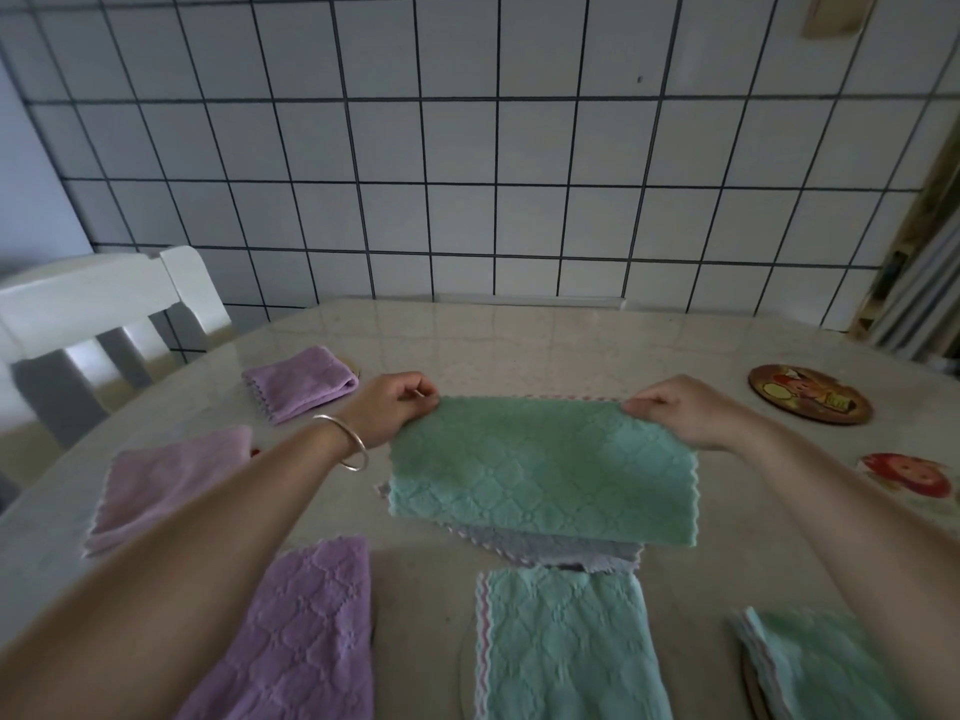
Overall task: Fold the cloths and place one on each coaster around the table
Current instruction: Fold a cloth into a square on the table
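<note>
A green quilted cloth (pixel 540 470) is stretched out over the middle of the table. My left hand (pixel 392 410) pinches its far left corner and my right hand (pixel 675 410) pinches its far right corner. Under its near edge lies a grey cloth (pixel 561 545). Folded purple cloths sit at the far left (pixel 298 381), at the left (pixel 166 480) and near the front (pixel 301 631). Folded green cloths lie at the front middle (pixel 566 646) and front right (pixel 810 662). Two round picture coasters are bare on the right, one further back (pixel 808 401), one nearer (pixel 909 472).
A white chair (pixel 98 304) stands at the table's left side. A white tiled wall (pixel 467 148) rises behind the pale marble-look table (pixel 519 335). Stacked boards lean at the far right (pixel 914 283).
</note>
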